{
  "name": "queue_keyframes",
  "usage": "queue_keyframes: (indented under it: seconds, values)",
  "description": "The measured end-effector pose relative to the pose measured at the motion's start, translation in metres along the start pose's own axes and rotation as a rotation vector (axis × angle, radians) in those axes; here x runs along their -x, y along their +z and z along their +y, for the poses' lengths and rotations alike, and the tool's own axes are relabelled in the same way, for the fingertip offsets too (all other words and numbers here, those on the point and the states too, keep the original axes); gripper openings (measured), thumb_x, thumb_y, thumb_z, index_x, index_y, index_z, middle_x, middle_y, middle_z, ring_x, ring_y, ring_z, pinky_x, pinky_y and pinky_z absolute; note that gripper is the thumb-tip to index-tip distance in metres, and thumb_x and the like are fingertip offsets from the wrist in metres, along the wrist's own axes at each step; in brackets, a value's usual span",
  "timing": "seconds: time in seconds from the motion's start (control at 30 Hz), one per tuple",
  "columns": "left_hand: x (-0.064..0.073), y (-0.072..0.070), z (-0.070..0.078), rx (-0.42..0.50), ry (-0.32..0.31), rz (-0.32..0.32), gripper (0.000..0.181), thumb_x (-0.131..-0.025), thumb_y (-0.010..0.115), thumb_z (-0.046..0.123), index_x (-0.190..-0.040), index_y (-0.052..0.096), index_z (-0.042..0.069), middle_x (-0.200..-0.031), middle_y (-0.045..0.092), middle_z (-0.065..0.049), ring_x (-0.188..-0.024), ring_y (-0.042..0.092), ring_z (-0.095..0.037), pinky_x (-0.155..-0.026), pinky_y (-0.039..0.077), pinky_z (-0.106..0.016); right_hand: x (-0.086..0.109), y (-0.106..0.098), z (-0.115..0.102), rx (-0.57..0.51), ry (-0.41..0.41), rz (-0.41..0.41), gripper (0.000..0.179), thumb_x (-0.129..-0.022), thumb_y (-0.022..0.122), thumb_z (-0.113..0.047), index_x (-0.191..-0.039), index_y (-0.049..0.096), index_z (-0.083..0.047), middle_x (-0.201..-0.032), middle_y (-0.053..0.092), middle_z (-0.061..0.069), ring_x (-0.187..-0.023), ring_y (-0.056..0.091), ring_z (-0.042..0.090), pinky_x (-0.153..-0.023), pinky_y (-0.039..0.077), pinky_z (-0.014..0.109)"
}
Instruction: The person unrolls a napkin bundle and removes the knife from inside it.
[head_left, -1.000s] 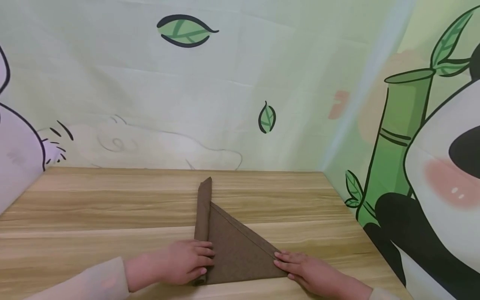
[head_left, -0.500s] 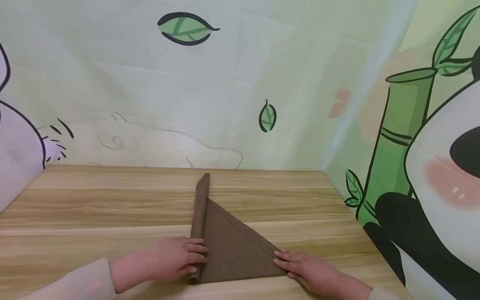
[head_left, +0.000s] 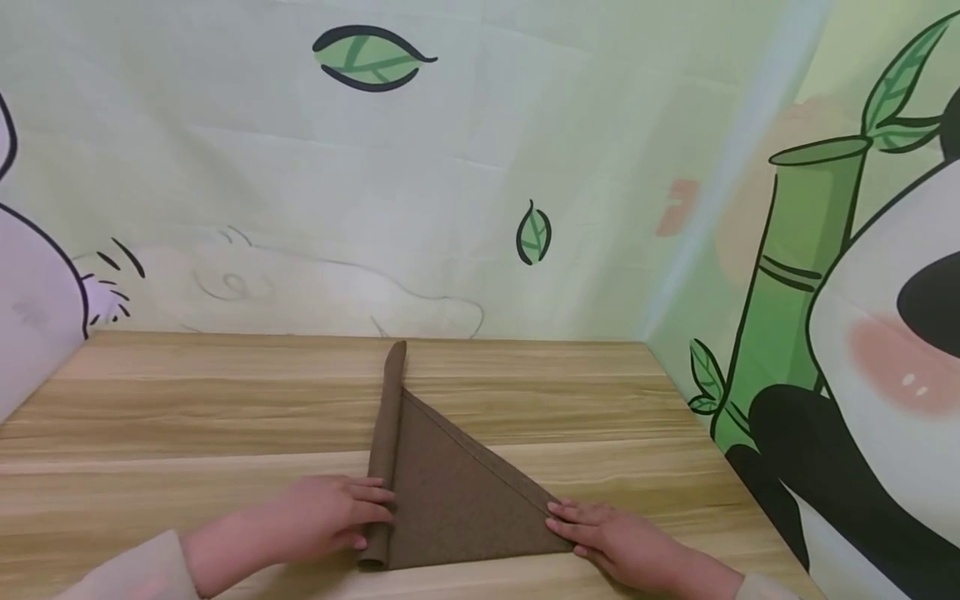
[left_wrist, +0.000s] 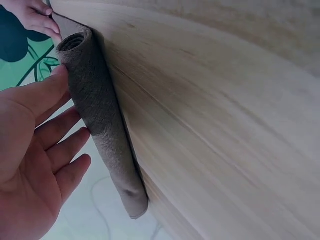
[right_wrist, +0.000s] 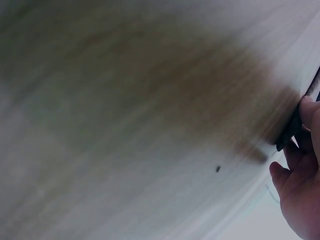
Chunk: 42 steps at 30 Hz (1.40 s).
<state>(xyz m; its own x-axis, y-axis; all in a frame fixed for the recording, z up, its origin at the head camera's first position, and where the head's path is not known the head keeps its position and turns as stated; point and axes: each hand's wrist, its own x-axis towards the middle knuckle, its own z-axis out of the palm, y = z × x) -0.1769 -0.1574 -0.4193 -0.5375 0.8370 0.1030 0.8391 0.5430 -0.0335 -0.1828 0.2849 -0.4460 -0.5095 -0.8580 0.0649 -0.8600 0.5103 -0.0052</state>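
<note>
A brown cloth (head_left: 465, 492) with a stitched edge lies on the wooden table, flat and triangular at the right, its left side wound into a long narrow roll (head_left: 386, 425). My left hand (head_left: 318, 517) rests its fingers over the near part of that roll. In the left wrist view, the thumb and fingertips (left_wrist: 82, 134) touch one side of the roll, and its spiral end shows. My right hand (head_left: 618, 537) presses the cloth's right corner with extended fingers. Only a dark bit of cloth (right_wrist: 287, 137) shows by that hand in the right wrist view.
The wooden table (head_left: 187, 400) extends around the cloth on all sides. Behind it hangs a pale printed backdrop (head_left: 450, 167) with leaves. Bamboo and a panda (head_left: 885, 375) are printed on the right side. A small dark speck (right_wrist: 218, 169) shows on the table.
My left hand and the roll have moved left, and the flat part of the cloth has grown wider. My right hand stays on the right corner.
</note>
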Motion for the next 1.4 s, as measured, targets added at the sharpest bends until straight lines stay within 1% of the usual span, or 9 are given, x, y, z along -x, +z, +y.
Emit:
queue_keyframes:
  seconds: [0.3, 0.53, 0.73, 0.9, 1.0, 1.07, 1.13, 1.23, 1.4]
  values:
    - [0.02, 0.009, -0.007, 0.047, -0.018, 0.081, 0.042, -0.088, 0.077, 0.029, -0.127, 0.072, 0.015, -0.133, 0.072, -0.007, -0.12, 0.07, -0.024, -0.09, 0.062, -0.037, 0.0, -0.001, -0.001, -0.01, 0.006, -0.009, 0.04, -0.108, 0.051, -0.023, -0.146, 0.058, -0.013, -0.148, 0.061, 0.01, -0.132, 0.063, 0.025, -0.099, 0.059, 0.038]
    - [0.035, 0.017, -0.012, 0.087, -0.024, 0.104, 0.047, -0.088, 0.076, 0.025, -0.133, 0.069, 0.015, -0.136, 0.07, -0.009, -0.119, 0.071, -0.025, -0.086, 0.063, -0.036, 0.001, 0.0, -0.001, -0.005, -0.001, 0.005, 0.04, -0.107, 0.052, -0.023, -0.146, 0.058, -0.013, -0.147, 0.062, 0.01, -0.131, 0.064, 0.025, -0.099, 0.059, 0.038]
    - [0.04, 0.019, -0.013, 0.112, -0.035, 0.116, 0.043, -0.09, 0.074, 0.023, -0.132, 0.07, 0.014, -0.136, 0.07, -0.009, -0.118, 0.071, -0.025, -0.086, 0.063, -0.037, 0.0, 0.0, 0.0, 0.003, -0.006, 0.008, 0.04, -0.107, 0.052, -0.023, -0.145, 0.059, -0.013, -0.147, 0.062, 0.01, -0.131, 0.064, 0.025, -0.099, 0.059, 0.038]
    - [0.028, 0.011, -0.009, 0.119, -0.059, 0.141, 0.027, -0.093, 0.074, 0.024, -0.118, 0.075, 0.013, -0.122, 0.074, -0.007, -0.107, 0.073, -0.023, -0.087, 0.063, -0.039, 0.0, 0.001, 0.002, -0.006, -0.006, -0.001, 0.04, -0.108, 0.051, -0.023, -0.145, 0.059, -0.012, -0.147, 0.062, 0.01, -0.132, 0.063, 0.024, -0.1, 0.059, 0.038]
    - [0.017, 0.009, -0.007, 0.105, -0.038, 0.185, 0.02, -0.091, 0.076, 0.024, -0.109, 0.075, 0.015, -0.107, 0.071, 0.0, -0.093, 0.07, -0.013, -0.08, 0.061, -0.032, 0.0, 0.001, 0.002, 0.002, -0.013, 0.004, 0.039, -0.108, 0.052, -0.023, -0.145, 0.059, -0.012, -0.147, 0.062, 0.01, -0.131, 0.064, 0.024, -0.1, 0.059, 0.038]
    - [0.01, 0.009, -0.006, 0.074, -0.005, 0.208, 0.02, -0.088, 0.079, 0.024, -0.107, 0.075, 0.016, -0.103, 0.067, 0.003, -0.09, 0.066, -0.01, -0.078, 0.059, -0.028, 0.0, 0.001, 0.002, 0.006, -0.016, 0.005, 0.039, -0.108, 0.052, -0.023, -0.144, 0.059, -0.012, -0.147, 0.062, 0.01, -0.131, 0.064, 0.024, -0.1, 0.059, 0.038]
    - [0.004, 0.008, -0.004, 0.043, 0.025, 0.197, 0.021, -0.088, 0.079, 0.025, -0.107, 0.074, 0.017, -0.105, 0.066, 0.003, -0.092, 0.065, -0.01, -0.08, 0.058, -0.029, 0.0, 0.001, 0.002, 0.008, -0.018, 0.009, 0.039, -0.107, 0.052, -0.022, -0.144, 0.06, -0.012, -0.146, 0.063, 0.011, -0.131, 0.064, 0.025, -0.1, 0.059, 0.038]
    - [-0.003, 0.007, -0.002, 0.006, 0.048, 0.15, 0.022, -0.091, 0.077, 0.028, -0.11, 0.074, 0.019, -0.114, 0.069, -0.001, -0.103, 0.068, -0.017, -0.088, 0.06, -0.034, 0.0, 0.001, 0.002, 0.008, -0.018, 0.011, 0.039, -0.107, 0.052, -0.022, -0.144, 0.06, -0.011, -0.146, 0.063, 0.011, -0.131, 0.064, 0.025, -0.1, 0.059, 0.037]
    - [-0.008, 0.006, 0.0, -0.005, 0.023, 0.06, 0.021, -0.094, 0.072, 0.031, -0.111, 0.076, 0.019, -0.119, 0.073, -0.003, -0.114, 0.068, -0.023, -0.096, 0.059, -0.039, 0.0, 0.001, 0.002, 0.006, -0.015, 0.006, 0.039, -0.108, 0.052, -0.023, -0.145, 0.059, -0.012, -0.147, 0.062, 0.01, -0.132, 0.063, 0.024, -0.1, 0.059, 0.037]
